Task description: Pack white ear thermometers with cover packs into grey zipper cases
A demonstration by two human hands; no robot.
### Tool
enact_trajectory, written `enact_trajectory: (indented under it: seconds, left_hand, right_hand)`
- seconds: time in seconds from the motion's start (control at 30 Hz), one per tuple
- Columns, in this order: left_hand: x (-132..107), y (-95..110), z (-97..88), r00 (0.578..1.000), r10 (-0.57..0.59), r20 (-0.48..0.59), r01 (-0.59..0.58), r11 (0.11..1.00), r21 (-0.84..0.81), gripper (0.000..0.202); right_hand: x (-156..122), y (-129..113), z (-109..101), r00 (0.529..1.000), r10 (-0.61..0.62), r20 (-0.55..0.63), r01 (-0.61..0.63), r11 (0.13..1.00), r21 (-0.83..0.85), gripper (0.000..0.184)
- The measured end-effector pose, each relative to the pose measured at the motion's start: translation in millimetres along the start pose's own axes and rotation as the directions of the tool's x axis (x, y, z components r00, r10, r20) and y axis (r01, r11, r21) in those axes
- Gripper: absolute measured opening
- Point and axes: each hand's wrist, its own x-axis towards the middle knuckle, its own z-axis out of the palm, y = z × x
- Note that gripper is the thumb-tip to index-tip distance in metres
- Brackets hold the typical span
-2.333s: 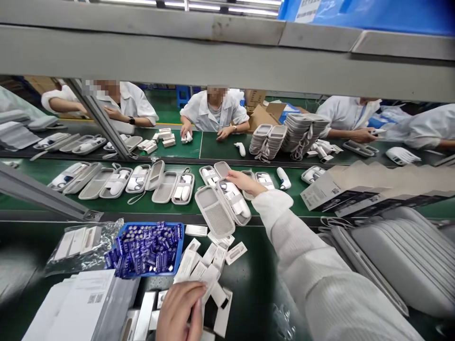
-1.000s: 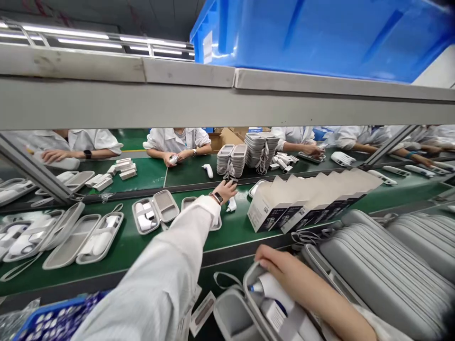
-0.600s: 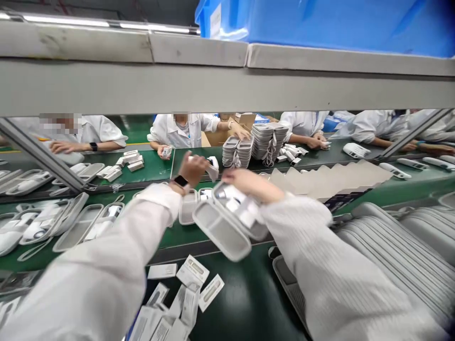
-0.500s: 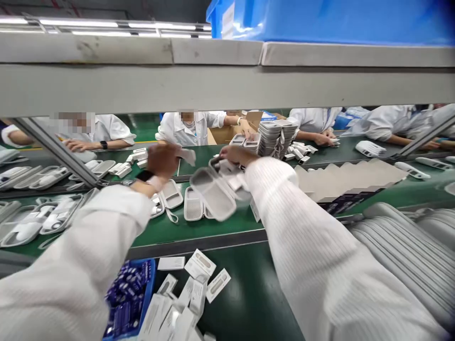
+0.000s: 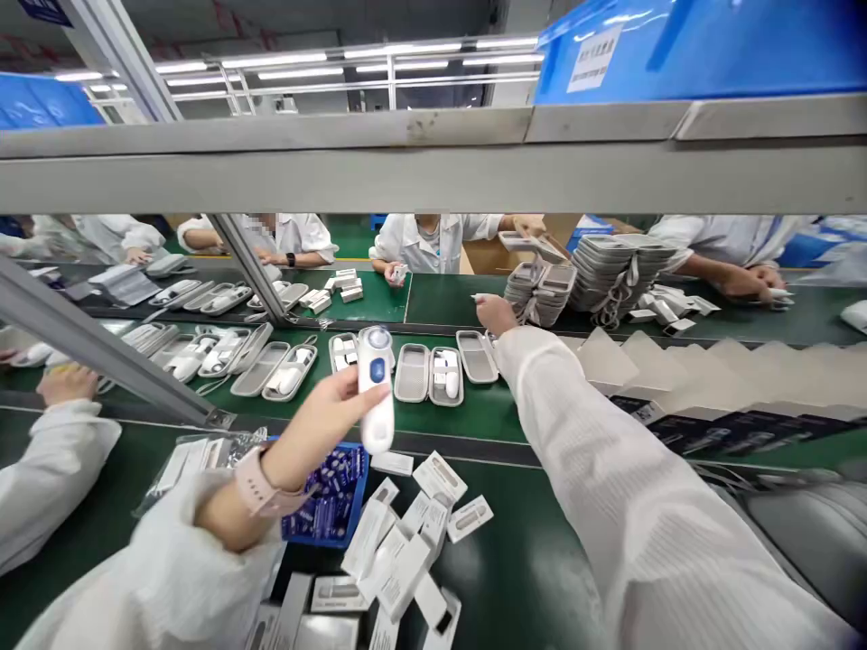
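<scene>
My left hand [image 5: 342, 402] is closed around a white handheld thermometer [image 5: 377, 431] with a blue button, held upright above the near edge of the belt. My right hand [image 5: 496, 314] reaches across the belt, its fingers pinched together. A small white tip shows at them, too small to name. Just below that hand lies an open grey case [image 5: 478, 358], partly hidden by my sleeve. Between my hands another open case [image 5: 412, 372] holds white items in its right half. A further case [image 5: 343, 341] is partly covered by the thermometer.
Small white boxes [image 5: 399, 564] lie heaped in front, beside a blue bin [image 5: 358, 506] of purple-wrapped pieces. Stacked grey cases [image 5: 602, 275] stand across the belt. Cardboard dividers [image 5: 650, 370] are at right. A shelf beam [image 5: 420, 181] crosses above. A co-worker's hand [image 5: 68, 384] is at left.
The view has turned left. My left hand has come back nearer and now shows the thermometer in its grip. My right hand no longer holds up the open case.
</scene>
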Motion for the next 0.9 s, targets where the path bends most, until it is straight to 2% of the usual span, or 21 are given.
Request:
enact_trajectory:
  seconds: [0.07, 0.17, 0.23, 0.27, 0.3, 0.33, 0.37, 0.4, 0.43, 0.5, 0.57, 0.6, 0.67, 0.73, 0.77, 0.8, 0.83, 0.9]
  left_hand:
    - [-10.8, -1.4, 18.8, 1.0, 0.01, 0.018, -0.009, 0.998, -0.059, 0.035]
    - [-35.8, 2.7, 52.6, 0.994, 0.03, 0.102, -0.017, 0.993, -0.12, 0.034]
    - [-62.5, 2.8, 81.3, 0.984, 0.054, 0.168, -0.037, 0.994, -0.102, 0.043]
    - [-79.2, 0.5, 97.1, 0.979, 0.068, 0.195, -0.059, 0.997, -0.048, 0.051]
    - [-97.5, -3.8, 113.4, 0.971, 0.083, 0.225, -0.091, 0.995, 0.028, 0.06]
    - [-116.6, -10.0, 129.5, 0.96, 0.081, 0.269, -0.118, 0.985, 0.125, 0.067]
    - [-135.5, -17.5, 145.0, 0.932, 0.067, 0.356, -0.142, 0.972, 0.189, 0.072]
    - [-153.1, -25.9, 159.1, 0.888, 0.04, 0.459, -0.156, 0.963, 0.218, 0.074]
    - [-168.5, -34.2, 171.4, 0.837, 0.002, 0.548, -0.149, 0.963, 0.225, 0.074]
    - [-189.9, -47.8, 187.3, 0.762, -0.062, 0.645, -0.141, 0.956, 0.258, 0.073]
    - [-197.3, -54.8, 188.3, 0.756, -0.081, 0.65, -0.218, 0.905, 0.366, 0.072]
    - [-196.0, -56.2, 182.8, 0.779, -0.067, 0.623, -0.287, 0.845, 0.451, 0.068]
    - [-185.4, -58.3, 162.6, 0.861, -0.007, 0.509, -0.387, 0.641, 0.663, 0.052]
    - [-168.4, -63.8, 137.3, 0.94, 0.084, 0.332, -0.338, 0.375, 0.863, 0.038]
    - [-159.3, -68.4, 125.6, 0.955, 0.1, 0.278, -0.295, 0.27, 0.917, 0.038]
    - [-150.8, -73.9, 115.7, 0.962, 0.097, 0.254, -0.269, 0.213, 0.939, 0.036]
    - [-143.4, -79.7, 107.9, 0.965, 0.078, 0.25, -0.261, 0.198, 0.945, 0.033]
    - [-133.0, -89.3, 98.4, 0.962, 0.038, 0.272, -0.272, 0.244, 0.931, 0.023]
  right_hand:
    - [-37.9, -13.6, -5.9, 0.994, -0.061, 0.086, 0.05, 0.991, 0.122, 0.025]
    - [-130.7, -4.5, -19.4, 0.968, -0.17, 0.184, 0.084, 0.912, 0.402, 0.032]
    - [-208.9, 21.4, -22.1, 0.934, -0.325, 0.15, 0.085, 0.609, 0.789, 0.047]
    - [-248.6, 38.2, -19.8, 0.921, -0.367, 0.129, 0.059, 0.459, 0.887, 0.062]
    - [-286.4, 56.3, -14.9, 0.932, -0.349, 0.1, 0.029, 0.346, 0.938, 0.076]
    - [-320.9, 74.9, -7.9, 0.959, -0.268, 0.096, -0.022, 0.267, 0.964, 0.083]
    - [-350.9, 93.3, 0.6, 0.99, -0.119, 0.074, -0.052, 0.18, 0.982, 0.078]
    - [-376.2, 110.7, 9.7, 0.994, -0.004, 0.11, -0.109, 0.097, 0.989, 0.071]
    - [-396.5, 126.3, 18.7, 0.985, 0.058, 0.16, -0.162, 0.027, 0.986, 0.071]
    - [-424.0, 150.8, 33.8, 0.953, 0.112, 0.282, -0.273, -0.094, 0.957, 0.075]
    - [-437.3, 166.0, 42.7, 0.903, 0.17, 0.394, -0.361, -0.195, 0.912, 0.071]
    - [-439.7, 171.0, 44.5, 0.878, 0.217, 0.428, -0.378, -0.236, 0.895, 0.065]
    - [-438.0, 178.4, 43.2, 0.846, 0.298, 0.443, -0.368, -0.275, 0.888, 0.051]
    - [-430.6, 184.3, 38.1, 0.849, 0.32, 0.421, -0.351, -0.254, 0.901, 0.046]
    - [-426.1, 186.7, 35.3, 0.856, 0.316, 0.408, -0.349, -0.23, 0.909, 0.045]
    - [-421.6, 188.5, 32.9, 0.864, 0.308, 0.397, -0.349, -0.202, 0.915, 0.045]
    - [-417.4, 189.4, 30.9, 0.873, 0.299, 0.386, -0.347, -0.177, 0.921, 0.045]
    - [-410.8, 188.5, 28.3, 0.891, 0.275, 0.361, -0.335, -0.139, 0.932, 0.04]
